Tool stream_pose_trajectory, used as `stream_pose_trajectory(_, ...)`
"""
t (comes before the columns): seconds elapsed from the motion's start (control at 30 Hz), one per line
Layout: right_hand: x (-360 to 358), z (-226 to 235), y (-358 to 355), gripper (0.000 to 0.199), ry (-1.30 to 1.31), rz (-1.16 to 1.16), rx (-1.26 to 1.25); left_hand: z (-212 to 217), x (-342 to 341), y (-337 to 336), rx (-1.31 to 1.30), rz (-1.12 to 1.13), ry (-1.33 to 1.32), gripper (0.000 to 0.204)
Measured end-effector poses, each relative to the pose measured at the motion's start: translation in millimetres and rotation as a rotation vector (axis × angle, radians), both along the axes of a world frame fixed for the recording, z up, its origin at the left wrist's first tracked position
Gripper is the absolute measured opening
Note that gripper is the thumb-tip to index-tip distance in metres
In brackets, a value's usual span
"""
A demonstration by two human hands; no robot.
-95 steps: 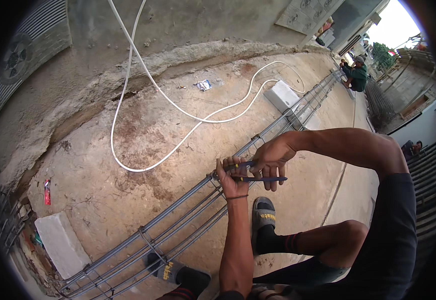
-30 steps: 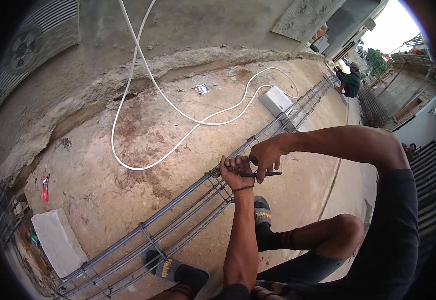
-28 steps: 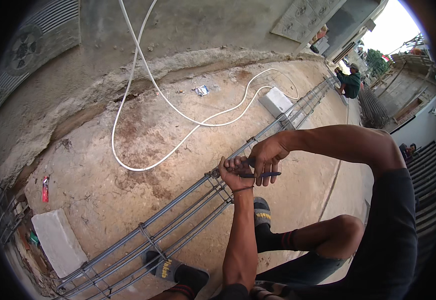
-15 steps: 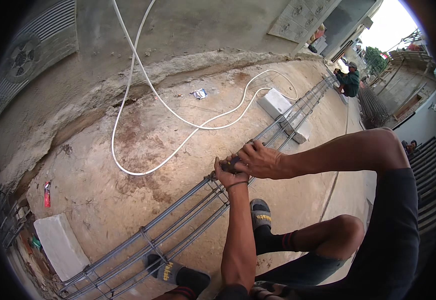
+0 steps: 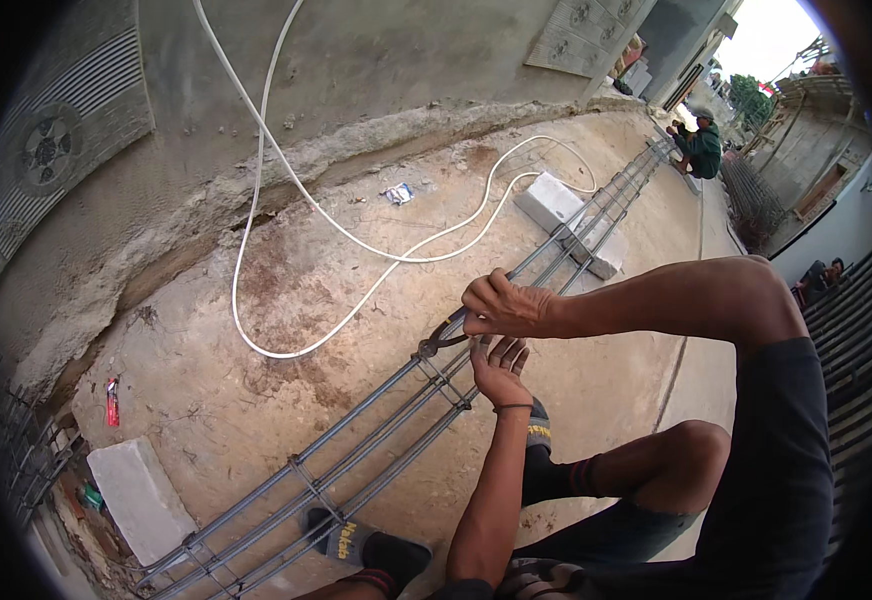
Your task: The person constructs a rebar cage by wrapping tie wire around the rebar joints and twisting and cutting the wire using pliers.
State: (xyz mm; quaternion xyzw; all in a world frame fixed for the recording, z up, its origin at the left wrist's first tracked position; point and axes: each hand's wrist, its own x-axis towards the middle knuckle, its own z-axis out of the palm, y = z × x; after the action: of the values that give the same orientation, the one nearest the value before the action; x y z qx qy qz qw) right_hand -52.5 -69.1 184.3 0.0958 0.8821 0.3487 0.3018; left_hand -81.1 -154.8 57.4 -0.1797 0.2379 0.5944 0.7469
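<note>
A long cage of steel reinforcing bars (image 5: 356, 410) runs from my feet at lower left toward the upper right. My right hand (image 5: 508, 305) is closed around the handles of dark pincers (image 5: 443, 335). The pincers' head rests at a crossing of the cage's upper bar and a stirrup; any wire in the jaws is too small to make out. Just below my right hand, my left hand (image 5: 501, 372) has its palm turned up and its fingers apart, with nothing visible in it. My right fingers partly hide the handles.
Pale blocks (image 5: 141, 500) prop the cage near the lower left and farther up (image 5: 556, 205). A white hose (image 5: 246, 310) loops over the concrete beside the wall. Another person (image 5: 698, 145) crouches at the cage's far end. My sandalled feet (image 5: 341, 538) are close to the bars.
My left hand has come off the pincers and shifted right and down, its fingers opening. My right hand keeps the handles, and more of the tool shows. The view has shifted slightly.
</note>
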Motion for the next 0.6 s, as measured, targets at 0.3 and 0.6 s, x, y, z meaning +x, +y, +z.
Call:
stream_pose_trajectory(0.3, 69.9, 111.4, -29.0, 0.042, 0.943, -1.514, -0.748, -49.3, -87.5, 1.2, 0.106, 0.275, 2.092, 0.026)
stream_pose_trajectory(0.6, 79.0, 161.2, -218.3, 0.046, 2.239, -1.723, -1.899, -48.9, -152.6, 48.5, 0.631, -0.792, 2.190, 0.046)
